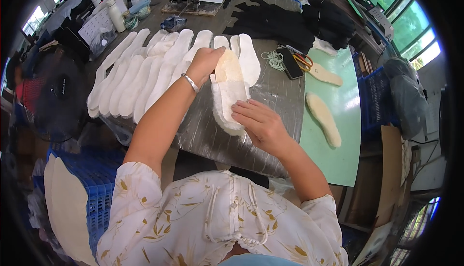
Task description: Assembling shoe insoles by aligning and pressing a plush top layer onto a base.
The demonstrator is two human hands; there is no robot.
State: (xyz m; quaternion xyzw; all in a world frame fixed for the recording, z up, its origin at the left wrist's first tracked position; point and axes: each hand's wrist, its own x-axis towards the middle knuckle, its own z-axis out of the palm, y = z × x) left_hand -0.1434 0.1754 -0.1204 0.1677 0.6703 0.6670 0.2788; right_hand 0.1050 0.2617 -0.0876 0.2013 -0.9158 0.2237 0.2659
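Observation:
My left hand (207,61) is closed around the upper end of a cream insole (227,65), thumb on its face. A white fleece piece (223,104) covers the lower part of this insole, with fluffy edges showing around it. The upper part of the cream face is bare. My right hand (263,125) lies with its fingers stretched flat across the lower right side of the fleece piece. Its thumb is mostly hidden. Just beyond and to the left, white insoles (126,85) lie in overlapping rows on the dark table (275,109).
On the right, a green board (333,162) carries a fleecy insole (324,119) and a flat beige one (325,74). Scissors (303,62), a black phone (291,65) and white string (273,60) lie nearby. Black fabric (275,22) covers the back. Blue crates (104,188) flank the table.

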